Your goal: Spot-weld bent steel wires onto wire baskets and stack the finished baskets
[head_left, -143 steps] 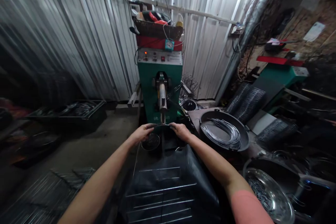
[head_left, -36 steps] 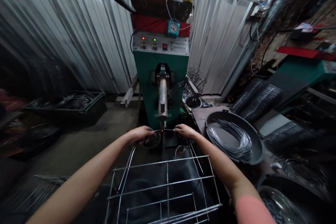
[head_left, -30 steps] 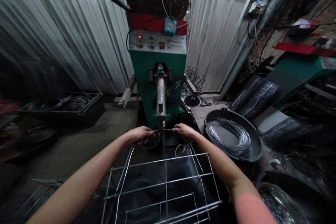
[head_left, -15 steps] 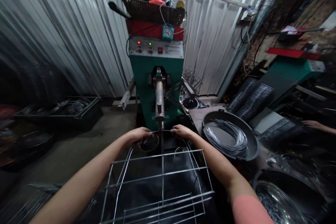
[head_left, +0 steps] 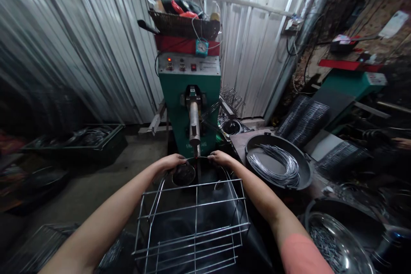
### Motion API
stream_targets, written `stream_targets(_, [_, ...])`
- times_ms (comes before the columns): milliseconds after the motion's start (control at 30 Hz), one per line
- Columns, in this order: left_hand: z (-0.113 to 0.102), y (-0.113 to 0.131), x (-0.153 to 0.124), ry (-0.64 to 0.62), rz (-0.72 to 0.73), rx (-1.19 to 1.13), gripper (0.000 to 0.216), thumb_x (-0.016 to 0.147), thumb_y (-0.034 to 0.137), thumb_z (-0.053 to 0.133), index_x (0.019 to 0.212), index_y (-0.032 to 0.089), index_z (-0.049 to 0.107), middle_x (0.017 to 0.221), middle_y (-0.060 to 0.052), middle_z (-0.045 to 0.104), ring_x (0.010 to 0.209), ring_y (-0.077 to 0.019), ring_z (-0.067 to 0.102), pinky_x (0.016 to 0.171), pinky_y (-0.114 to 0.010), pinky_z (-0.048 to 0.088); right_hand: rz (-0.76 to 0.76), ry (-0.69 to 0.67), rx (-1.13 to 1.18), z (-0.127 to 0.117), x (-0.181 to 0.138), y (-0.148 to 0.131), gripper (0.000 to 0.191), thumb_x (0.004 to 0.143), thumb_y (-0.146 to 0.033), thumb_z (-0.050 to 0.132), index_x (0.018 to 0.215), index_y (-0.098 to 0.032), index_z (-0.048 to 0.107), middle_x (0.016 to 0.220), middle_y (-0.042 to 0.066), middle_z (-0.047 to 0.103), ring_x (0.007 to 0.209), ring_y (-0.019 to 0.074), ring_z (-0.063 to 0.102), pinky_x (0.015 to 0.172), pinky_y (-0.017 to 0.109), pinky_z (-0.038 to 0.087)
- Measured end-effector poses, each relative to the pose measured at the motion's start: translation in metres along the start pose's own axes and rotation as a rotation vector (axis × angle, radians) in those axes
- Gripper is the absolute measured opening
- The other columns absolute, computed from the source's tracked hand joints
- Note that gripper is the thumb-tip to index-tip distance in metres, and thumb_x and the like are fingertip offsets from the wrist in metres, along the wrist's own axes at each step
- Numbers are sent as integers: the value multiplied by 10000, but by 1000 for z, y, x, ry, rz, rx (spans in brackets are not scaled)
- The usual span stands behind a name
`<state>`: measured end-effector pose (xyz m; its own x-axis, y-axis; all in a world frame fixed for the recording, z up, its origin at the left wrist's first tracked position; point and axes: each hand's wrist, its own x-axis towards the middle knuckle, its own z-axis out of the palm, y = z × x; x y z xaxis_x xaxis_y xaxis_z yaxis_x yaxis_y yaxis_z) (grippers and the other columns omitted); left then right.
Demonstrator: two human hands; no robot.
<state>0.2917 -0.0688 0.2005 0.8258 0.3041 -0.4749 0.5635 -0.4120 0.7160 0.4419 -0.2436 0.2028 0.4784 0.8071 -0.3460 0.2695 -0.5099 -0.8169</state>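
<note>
A wire rack (head_left: 196,205) of thin shiny rods extends toward me from a green machine, which looks like a spot welder (head_left: 175,98). My left hand (head_left: 172,162) is closed on the left of the rack's curved far wire. On the right side of that same wire, my right hand (head_left: 221,158) pinches it. Between my hands, the wire's middle lies at the tip of the machine's metal electrode arm (head_left: 194,122), where a tiny reddish glow shows. On the control panel (head_left: 207,67) a red lamp is lit. Some fingertips are hard to make out in the dark.
At right, a black pan (head_left: 252,143) holds a bundle of wire rings (head_left: 287,173). Nearer stands a metal bowl (head_left: 351,248) of small metal pieces. A green tray (head_left: 120,132) with wire parts lies left. Another green machine (head_left: 348,87) stands far right.
The panel's green lamp has gone dark. A small glow shows at the electrode tip. The view has shifted slightly; my hands keep their hold. A person's hand at far right has drawn back.
</note>
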Motion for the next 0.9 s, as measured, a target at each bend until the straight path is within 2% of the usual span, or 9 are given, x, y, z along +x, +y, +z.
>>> stream_targets(200, [-1, 0, 2, -2, -10, 36, 468, 757, 568, 466, 895, 140, 593, 463, 47, 402, 323, -73, 313, 331, -205, 227, 7, -26, 59, 3, 5, 8, 222, 858, -179, 448, 640, -150, 479, 431, -75, 379, 370, 53, 343, 406, 179, 290])
stream_targets(300, [-1, 1, 1, 6, -2, 64, 448, 763, 552, 470, 889, 140, 597, 479, 35, 436, 332, -79, 340, 339, -208, 252, -3, -24, 70, 5, 9, 15, 205, 857, -199, 456, 662, -149, 494, 448, -72, 396, 374, 52, 350, 407, 175, 292])
stream_targets(467, [4, 8, -6, 116, 13, 151, 391, 778, 489, 485, 895, 132, 593, 494, 40, 436, 348, -90, 367, 356, -216, 271, -108, 76, 26, 12, 9, 36, 169, 833, -233, 504, 709, -129, 554, 542, -55, 454, 479, 59, 404, 482, 173, 320])
stream_targets(600, [15, 21, -29, 154, 34, 222, 336, 794, 417, 468, 921, 141, 609, 513, 24, 489, 401, -120, 440, 400, -223, 314, -204, 61, 75, 25, -8, 59, 81, 784, -174, 540, 819, -136, 602, 716, -25, 556, 653, 79, 486, 606, 170, 370])
stream_targets(700, [18, 21, -59, 219, 150, 289, 314, 773, 405, 482, 935, 180, 630, 657, -25, 609, 644, -183, 581, 559, -237, 421, -270, 47, 201, 36, -25, 73, 169, 804, -242, 516, 908, -147, 608, 750, -13, 571, 677, 95, 499, 637, 192, 387])
stream_targets(800, [19, -14, -98, 377, 287, 184, 394, 734, 500, 487, 961, 208, 623, 873, -61, 662, 923, -233, 577, 757, -275, 446, -299, 100, 263, 41, -36, 81, 215, 801, -293, 521, 931, -149, 613, 766, -5, 574, 696, 105, 499, 660, 206, 388])
stream_targets(833, [24, -34, -112, 436, 263, 91, 438, 720, 557, 475, 943, 209, 621, 891, -69, 662, 928, -239, 577, 766, -290, 453, -312, 118, 270, 42, -38, 83, 219, 795, -300, 528, 926, -149, 617, 779, -2, 578, 713, 109, 502, 673, 210, 388])
stream_targets(900, [44, -85, -137, 554, 106, -134, 519, 670, 655, 477, 884, 204, 619, 889, -87, 661, 851, -244, 598, 700, -313, 478, -340, 136, 279, 41, -38, 88, 230, 786, -319, 536, 918, -152, 624, 804, 3, 585, 743, 117, 508, 693, 217, 388])
